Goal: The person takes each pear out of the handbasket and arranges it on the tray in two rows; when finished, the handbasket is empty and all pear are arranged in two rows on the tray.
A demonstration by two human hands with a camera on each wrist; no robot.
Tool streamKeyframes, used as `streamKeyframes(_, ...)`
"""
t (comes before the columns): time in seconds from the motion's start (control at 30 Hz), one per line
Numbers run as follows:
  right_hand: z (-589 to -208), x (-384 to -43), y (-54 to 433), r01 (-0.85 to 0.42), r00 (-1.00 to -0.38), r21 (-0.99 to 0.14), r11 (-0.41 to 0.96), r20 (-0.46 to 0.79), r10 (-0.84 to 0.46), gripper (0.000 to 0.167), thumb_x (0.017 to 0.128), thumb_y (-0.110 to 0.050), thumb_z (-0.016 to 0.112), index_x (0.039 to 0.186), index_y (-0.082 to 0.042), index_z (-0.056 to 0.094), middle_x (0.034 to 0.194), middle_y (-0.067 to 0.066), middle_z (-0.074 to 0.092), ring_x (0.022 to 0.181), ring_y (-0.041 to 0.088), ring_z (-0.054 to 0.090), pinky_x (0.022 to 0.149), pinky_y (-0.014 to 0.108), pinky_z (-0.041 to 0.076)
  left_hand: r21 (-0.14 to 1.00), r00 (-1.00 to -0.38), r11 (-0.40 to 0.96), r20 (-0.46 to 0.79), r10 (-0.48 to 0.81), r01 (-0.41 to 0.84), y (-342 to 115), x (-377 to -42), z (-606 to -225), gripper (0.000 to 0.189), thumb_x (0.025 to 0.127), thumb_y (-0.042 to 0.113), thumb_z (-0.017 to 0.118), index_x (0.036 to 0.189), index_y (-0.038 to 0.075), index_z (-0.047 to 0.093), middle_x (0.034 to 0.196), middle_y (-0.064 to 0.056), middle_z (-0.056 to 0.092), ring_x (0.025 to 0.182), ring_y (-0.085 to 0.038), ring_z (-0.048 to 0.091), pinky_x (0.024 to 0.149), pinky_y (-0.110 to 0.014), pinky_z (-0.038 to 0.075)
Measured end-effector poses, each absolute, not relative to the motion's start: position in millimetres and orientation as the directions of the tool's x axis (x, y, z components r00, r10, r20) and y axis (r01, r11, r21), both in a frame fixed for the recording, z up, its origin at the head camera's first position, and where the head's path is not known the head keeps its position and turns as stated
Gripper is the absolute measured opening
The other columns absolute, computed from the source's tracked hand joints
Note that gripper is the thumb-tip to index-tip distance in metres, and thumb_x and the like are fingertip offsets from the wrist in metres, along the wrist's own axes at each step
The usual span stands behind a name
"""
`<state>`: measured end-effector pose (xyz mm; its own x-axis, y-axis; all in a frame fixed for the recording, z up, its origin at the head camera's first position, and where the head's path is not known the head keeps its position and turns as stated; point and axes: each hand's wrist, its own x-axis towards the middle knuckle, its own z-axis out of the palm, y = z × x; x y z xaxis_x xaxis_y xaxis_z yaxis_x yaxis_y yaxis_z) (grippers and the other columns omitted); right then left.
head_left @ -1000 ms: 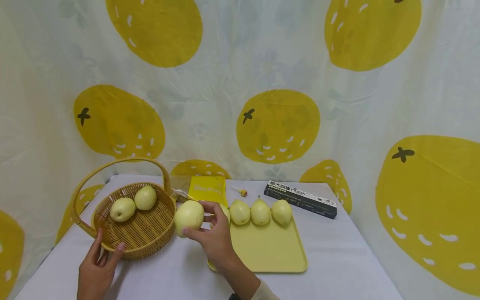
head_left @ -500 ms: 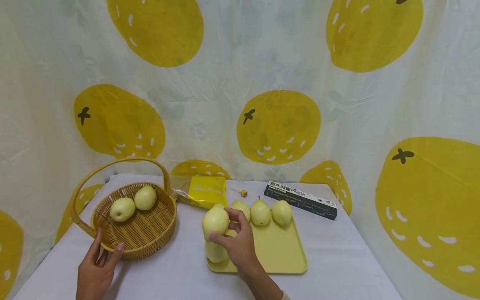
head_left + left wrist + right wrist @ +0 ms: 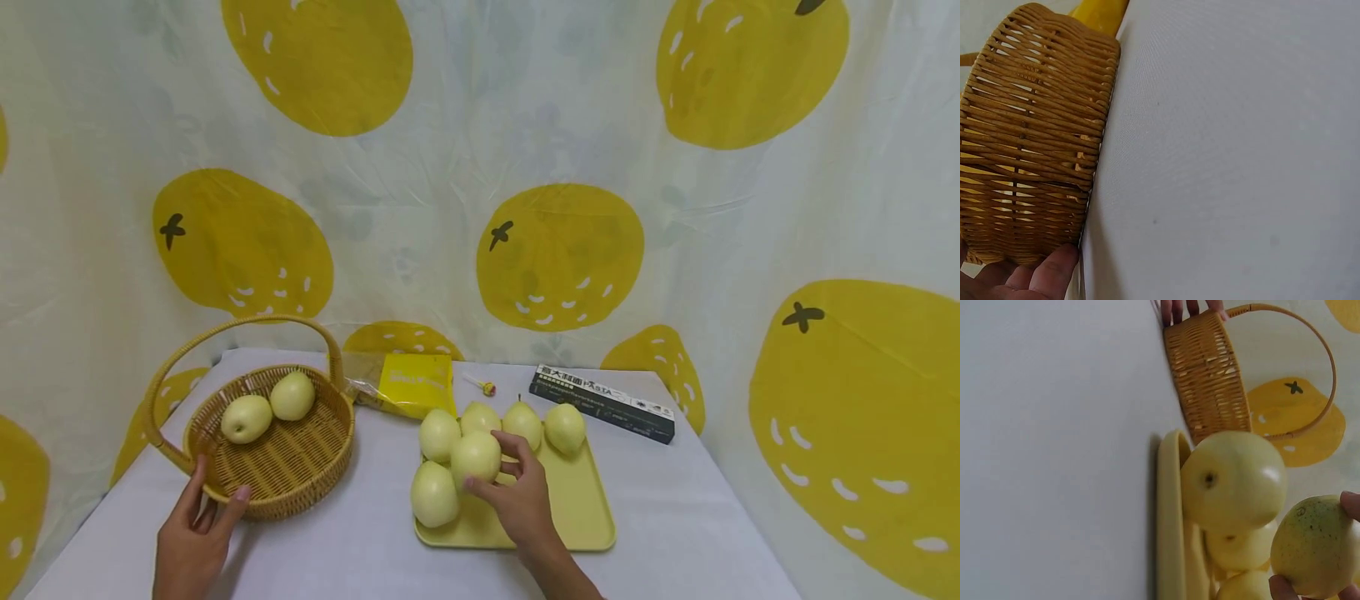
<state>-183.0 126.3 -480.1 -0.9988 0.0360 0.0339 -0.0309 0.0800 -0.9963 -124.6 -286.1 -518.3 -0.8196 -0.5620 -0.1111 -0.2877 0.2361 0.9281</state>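
My right hand pinches a pale yellow-green pear between thumb and fingers, over the left part of a yellow tray. In the right wrist view that held pear shows dark specks. Another pear sits at the tray's front left corner. Several more pears line its back edge, partly hidden by the held one. On the left, my left hand grips the near rim of a wicker basket, its fingers against the woven side. Two pears lie inside the basket.
Behind the tray, a yellow packet lies beside the basket. A lollipop and a black pasta box are farther right. The basket's tall handle arches upward. A fruit-print curtain hangs behind the white-covered table.
My right hand has carried the pear rightward from beside the basket to over the tray, uncovering the pears at the tray's left. The left hand has stayed on the basket.
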Motion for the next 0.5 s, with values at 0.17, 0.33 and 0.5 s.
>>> streamKeyframes(0.17,-488,-183,135,0.01,-0.998,-0.989,0.149,-0.001,0.061,0.074,0.072,-0.007,0.096,0.138,-0.015,0.064,0.141,0.011,0.061,0.112,0.026,0.06,0.082,0.027,0.063,0.927,-0.818,0.247,-0.098,-0.566,-0.282,-287,-124,-519,0.087,0.1,0.052,0.071,0.165,0.049,0.013,0.172,0.027,0.008,0.162,-0.032,0.024,0.119,-0.01,0.034)
streamKeyframes(0.33,-497,-182,138,0.042,-0.998,-0.972,0.231,-0.031,0.052,0.074,0.07,-0.004,0.095,0.137,-0.014,0.064,0.135,0.014,0.062,0.111,0.026,0.065,0.082,0.028,0.061,0.919,-0.813,0.245,-0.12,-0.569,-0.308,-287,-125,-519,0.088,0.099,0.055,0.07,0.165,0.049,0.011,0.173,0.023,0.007,0.162,-0.032,0.024,0.121,-0.015,0.034)
streamKeyframes(0.5,-502,-182,137,0.053,-0.999,-0.955,0.292,-0.048,0.024,0.075,0.071,-0.005,0.095,0.138,-0.013,0.063,0.132,0.015,0.062,0.11,0.026,0.066,0.082,0.026,0.059,0.912,-0.818,0.251,-0.135,-0.56,-0.323,-287,-126,-518,0.09,0.099,0.058,0.069,0.164,0.05,0.009,0.173,0.022,0.006,0.163,-0.032,0.021,0.123,-0.02,0.034)
